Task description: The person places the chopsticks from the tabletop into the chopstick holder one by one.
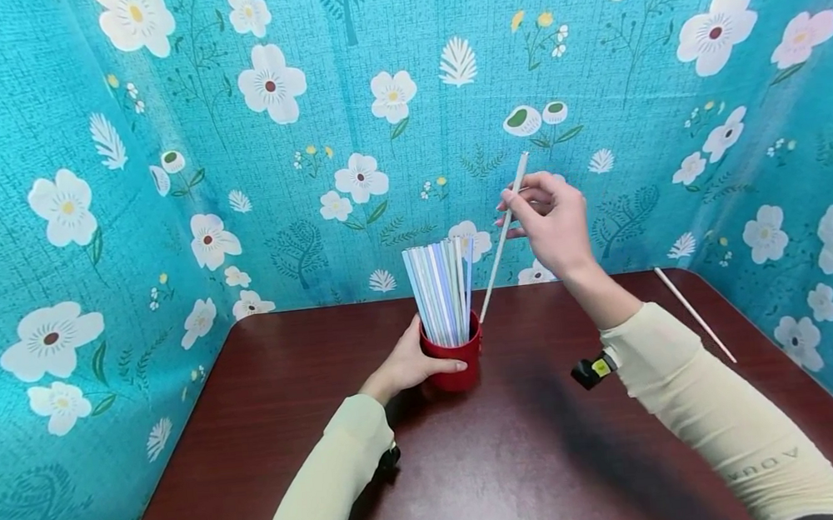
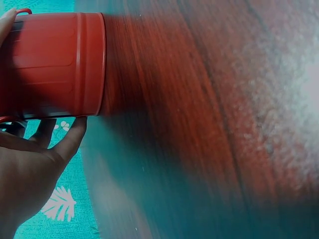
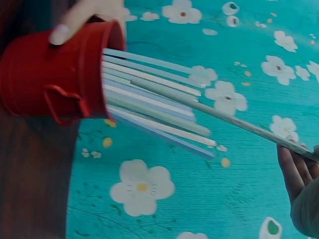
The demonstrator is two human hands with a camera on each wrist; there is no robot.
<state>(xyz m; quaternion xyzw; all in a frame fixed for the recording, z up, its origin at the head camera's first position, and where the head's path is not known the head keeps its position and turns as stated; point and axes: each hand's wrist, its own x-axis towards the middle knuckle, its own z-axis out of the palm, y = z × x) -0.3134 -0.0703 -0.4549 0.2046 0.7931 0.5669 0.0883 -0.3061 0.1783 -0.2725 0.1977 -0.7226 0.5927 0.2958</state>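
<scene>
My left hand (image 1: 413, 361) grips a red cup (image 1: 456, 377) with small side loops, its thumb across the front. The cup stands upright on the table, filled with several thin white, pale blue and pale green straws (image 1: 440, 291). My right hand (image 1: 554, 217) pinches one pale greenish straw (image 1: 503, 243) near its upper part, to the right of the cup. That straw leans, its lower end beside the rim in the head view. In the right wrist view, the held straw (image 3: 219, 113) crosses in front of the others. The left wrist view shows the cup's side (image 2: 55, 64) and base.
One pale pinkish straw (image 1: 695, 314) lies by itself near the right edge of the dark red-brown table (image 1: 283, 365). A blue-green flowered cloth (image 1: 344, 133) hangs behind the table and on both sides.
</scene>
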